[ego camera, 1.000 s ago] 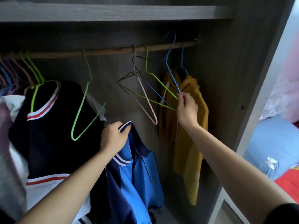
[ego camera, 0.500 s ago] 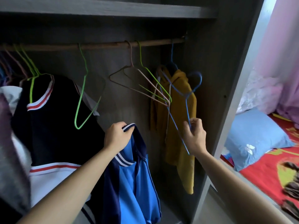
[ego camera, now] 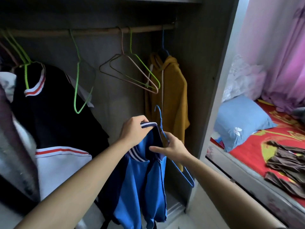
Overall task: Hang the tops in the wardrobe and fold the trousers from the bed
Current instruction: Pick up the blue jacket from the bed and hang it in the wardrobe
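Observation:
A blue top [ego camera: 142,182] with a navy, white-striped collar hangs from my left hand [ego camera: 133,133], which grips the collar in front of the open wardrobe. My right hand [ego camera: 171,147] holds a blue wire hanger [ego camera: 183,172] right beside the collar; the hanger's hook points up and one arm slants down to the right. Whether the other arm is inside the neck opening I cannot tell. The wooden rail [ego camera: 99,31] runs across the top of the wardrobe. Dark brown trousers [ego camera: 287,161] lie crumpled on the red bed [ego camera: 250,146] at the right.
On the rail hang a mustard hoodie [ego camera: 171,90], empty green [ego camera: 82,83] and pink [ego camera: 137,75] wire hangers, and a black top with red-white trim [ego camera: 54,103]. The wardrobe's side panel [ego camera: 214,90] stands between rail and bed. A blue pillow [ego camera: 239,119] lies on the bed.
My right hand has lifted the blue hanger off the rail and brought it down and left to the collar of the blue top. My view has swung right, showing more bed.

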Tool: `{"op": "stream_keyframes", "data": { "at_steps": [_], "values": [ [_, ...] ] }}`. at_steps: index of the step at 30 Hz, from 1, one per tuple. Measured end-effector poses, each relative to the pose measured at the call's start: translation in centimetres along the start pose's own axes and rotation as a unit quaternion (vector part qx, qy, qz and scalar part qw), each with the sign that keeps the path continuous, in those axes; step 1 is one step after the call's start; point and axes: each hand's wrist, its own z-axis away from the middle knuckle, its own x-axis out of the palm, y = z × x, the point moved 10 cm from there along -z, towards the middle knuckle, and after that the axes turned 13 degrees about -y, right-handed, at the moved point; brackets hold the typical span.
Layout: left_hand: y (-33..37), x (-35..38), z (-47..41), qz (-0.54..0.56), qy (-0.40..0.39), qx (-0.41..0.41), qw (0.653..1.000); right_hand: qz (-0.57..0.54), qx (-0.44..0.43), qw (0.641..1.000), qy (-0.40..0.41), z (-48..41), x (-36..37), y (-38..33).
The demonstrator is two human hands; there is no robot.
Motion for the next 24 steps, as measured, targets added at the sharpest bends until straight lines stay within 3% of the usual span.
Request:
{"op": "stream_keyframes", "data": {
  "at_steps": [3,6,8,11,15,17,20,24],
  "values": [
    [1.5,1.1,0.9,-0.044,-0.023,0.070,0.996,0.037,0.021,0.996,0.073,0.6,-1.0,0.4],
    [-0.6,3.7,2.5,-0.172,-0.113,0.105,0.973,0.021,-0.002,0.982,0.188,2.7,-4.6,-0.3],
    [-3.3,5.3,4.0,-0.236,-0.147,0.082,0.957,-0.007,-0.017,0.980,0.200,3.6,-5.8,-1.2],
    [-7.8,6.1,6.1,-0.226,-0.139,-0.008,0.964,0.003,-0.018,0.982,0.189,4.0,-6.1,-1.9],
    [-11.0,7.2,8.0,-0.290,-0.166,-0.087,0.939,-0.018,0.007,0.971,0.239,5.6,-8.0,0.4],
    [-11.7,6.7,7.8,-0.224,-0.138,-0.123,0.957,-0.021,0.007,0.971,0.240,6.4,-8.6,1.2],
    [-11.1,4.6,5.9,-0.041,-0.033,-0.175,0.983,-0.018,-0.031,0.964,0.263,8.2,-9.1,2.1],
    [-5.6,2.3,2.7,0.036,0.018,-0.116,0.992,-0.021,-0.094,0.967,0.238,9.7,-8.3,3.8]
  ]
}}
